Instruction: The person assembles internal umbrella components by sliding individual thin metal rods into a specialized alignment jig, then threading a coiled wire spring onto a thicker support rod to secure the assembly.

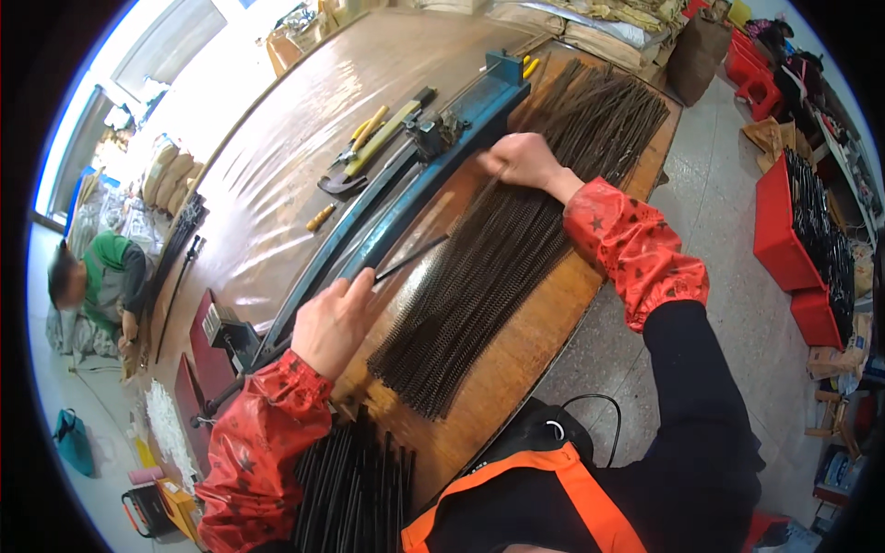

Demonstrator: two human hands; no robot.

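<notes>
While left grip (330, 324) holds dark rod (412, 259), right grip (525, 162) farther forward, knuckles up

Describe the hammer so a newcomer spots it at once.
Find the long blue fixture running diagonally across the table. Left of its upper half lies the hammer. Its long yellow-green handle and dark head set it apart from the smaller yellow-handled tool beside it.

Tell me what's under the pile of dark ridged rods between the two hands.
Wooden tabletop shows along the right side of the dark ridged rods, so they seem to rest on it. What lies directly beneath them is covered and cannot be seen.
</notes>
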